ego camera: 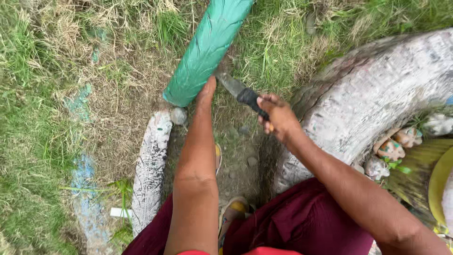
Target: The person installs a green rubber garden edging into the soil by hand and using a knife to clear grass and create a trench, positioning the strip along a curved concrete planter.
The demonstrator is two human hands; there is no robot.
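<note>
While your left hand presses flat against the lower end of the green-painted half-buried rubber tyre, fingers hidden behind it, your right hand is closed around the black-wrapped handle of a grey metal blade whose tip meets the tyre. A white-painted tyre curves just right.

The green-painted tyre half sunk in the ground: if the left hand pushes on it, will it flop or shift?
Probably not much. The green tyre looks thick and treaded, with its lower end set into the soil, so it likely stays anchored and only flexes slightly. The left hand presses its edge while the right hand holds a knife against it; its painted surface may be somewhat slick.
</note>
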